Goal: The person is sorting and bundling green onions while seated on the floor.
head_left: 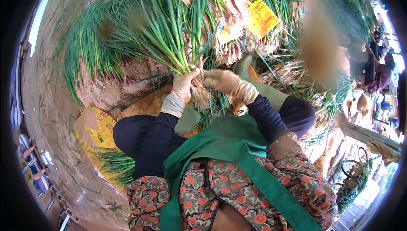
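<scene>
My left hand (183, 87), in a pale glove, is closed round the base of a bunch of green onions (174, 40). The long green leaves fan upward and the stringy roots hang below the grip. Just to the right, my right hand (222, 82), also gloved, is smeared by motion beside the roots (202, 97); its fingers cannot be made out.
Piles of green onions (101, 40) lie beyond my knees. Yellow printed bags (95, 129) lie at the left and a yellow wrapper (262, 17) at the upper right. A wooden beam (369, 135) and people (383, 76) are at the right.
</scene>
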The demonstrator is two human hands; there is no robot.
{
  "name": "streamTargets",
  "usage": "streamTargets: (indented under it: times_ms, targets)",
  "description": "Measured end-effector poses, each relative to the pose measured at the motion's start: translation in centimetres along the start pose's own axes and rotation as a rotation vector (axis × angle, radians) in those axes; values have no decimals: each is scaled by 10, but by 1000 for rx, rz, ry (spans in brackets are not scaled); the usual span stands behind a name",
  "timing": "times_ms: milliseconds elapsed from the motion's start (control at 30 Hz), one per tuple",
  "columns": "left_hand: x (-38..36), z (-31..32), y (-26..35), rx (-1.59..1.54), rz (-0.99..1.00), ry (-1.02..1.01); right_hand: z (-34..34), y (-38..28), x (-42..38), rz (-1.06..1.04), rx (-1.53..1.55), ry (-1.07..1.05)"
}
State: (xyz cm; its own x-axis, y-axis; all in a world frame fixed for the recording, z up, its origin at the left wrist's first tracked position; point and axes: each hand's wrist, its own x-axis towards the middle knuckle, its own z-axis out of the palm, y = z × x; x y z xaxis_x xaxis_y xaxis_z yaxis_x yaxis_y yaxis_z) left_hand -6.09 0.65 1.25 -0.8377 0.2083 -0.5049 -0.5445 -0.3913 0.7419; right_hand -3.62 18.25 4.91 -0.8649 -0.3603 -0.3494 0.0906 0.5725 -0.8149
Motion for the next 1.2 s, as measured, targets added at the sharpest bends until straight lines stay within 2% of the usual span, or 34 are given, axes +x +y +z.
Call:
streamTargets:
  times_ms: [67,100,200,233,267,333,367,400,467,500,533,567,667,733,800,833,900,933,967,1033,1100,1200]
  targets:
    - [2,-1,-4,43,40,-12,-11,12,8,91,20,316]
    - [1,1,-4,67,9,5,-12,15,18,36,221,381]
    - [-6,16,0,111,-71,20,0,8,43,-60,442,300]
    - [-9,20,2,103,-78,17,4,6,56,110,75,331]
    - [-11,22,4,94,-86,18,6,7,59,67,-41,353]
    - [-13,19,8,66,-53,-20,2,-4,57,139,-212,386]
    - [-9,15,6,44,-22,-42,6,-2,64,231,-307,483]
    - [-7,13,3,21,9,-66,8,12,72,252,-214,567]
    - [-5,12,0,-73,-10,-83,-7,28,76,325,59,595]
    - [-5,13,2,-87,-22,-89,-2,56,89,373,288,648]
    - [-8,12,2,-103,-38,-91,5,103,107,231,99,700]
    - [-6,8,4,26,-42,-130,12,149,124,103,-104,768]
    - [9,-5,-3,-51,-100,-285,-19,105,93,-5,-410,822]
    - [-1,1,10,-167,-139,-241,-57,84,72,484,-106,690]
    - [-5,0,14,-205,-157,-189,-93,108,58,399,627,811]
    - [-3,-3,11,-184,-156,-162,-112,111,36,336,907,601]
    - [0,-6,0,-166,-181,-114,-104,91,38,403,1151,676]
    - [4,-5,-6,-201,-180,-142,-96,99,46,525,1015,369]
    - [8,-3,-13,-235,-179,-171,-66,96,55,232,994,420]
    - [-2,7,0,-210,-221,-170,-37,96,71,-127,396,651]
    - [-4,7,-4,-152,-216,-137,-42,23,54,89,-353,799]
    - [1,-1,-13,-27,-231,-90,-18,26,63,419,485,-100]
